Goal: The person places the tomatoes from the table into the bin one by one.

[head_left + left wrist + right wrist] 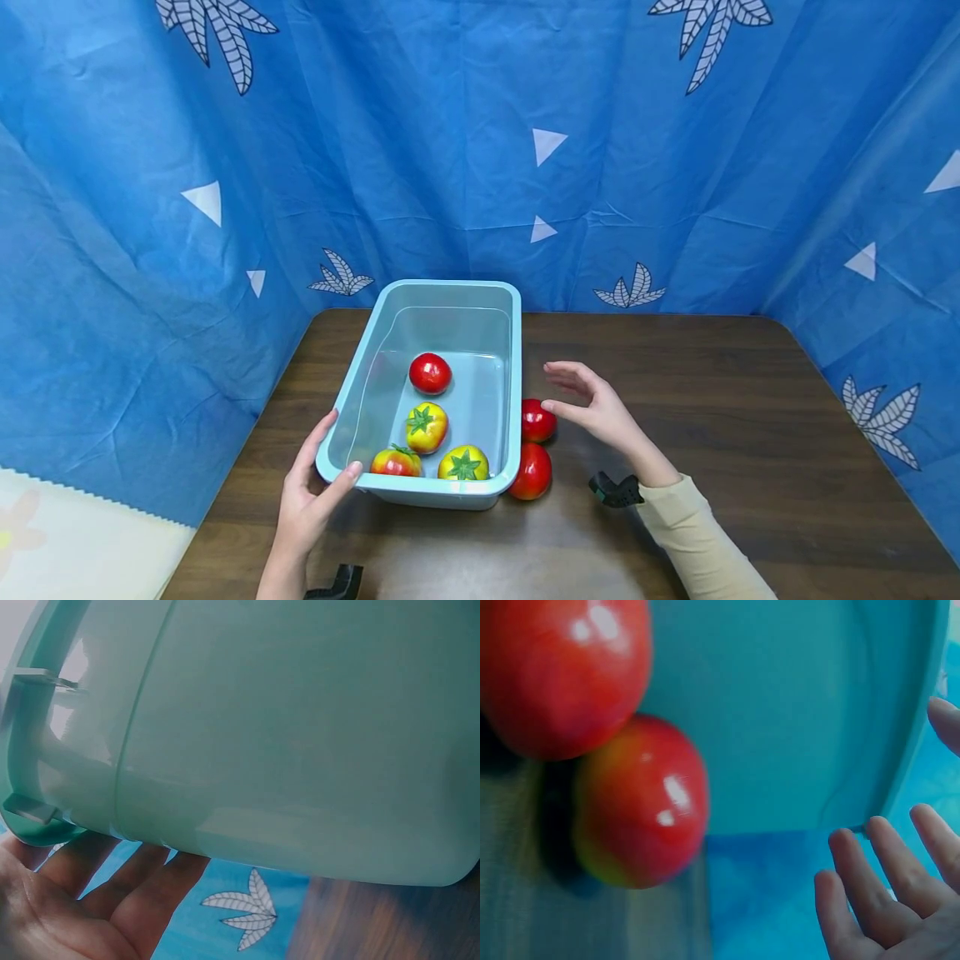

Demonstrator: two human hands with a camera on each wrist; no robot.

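Gripping a pale-blue rectangular plastic bin (457, 329) with left hand (306, 496), poising relaxed, empty right hand (594, 400) beside two glossy round red fruits (531, 472), perhaps risking rolling them away by nudging.

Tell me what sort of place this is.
Likely an indoor recording spot: blue cloth hangs behind and beside a wooden table, with black wrist devices in view.

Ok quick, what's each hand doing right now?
Left hand: holding the blue bin by its rim.
Right hand: open, holding nothing, near red fruit.
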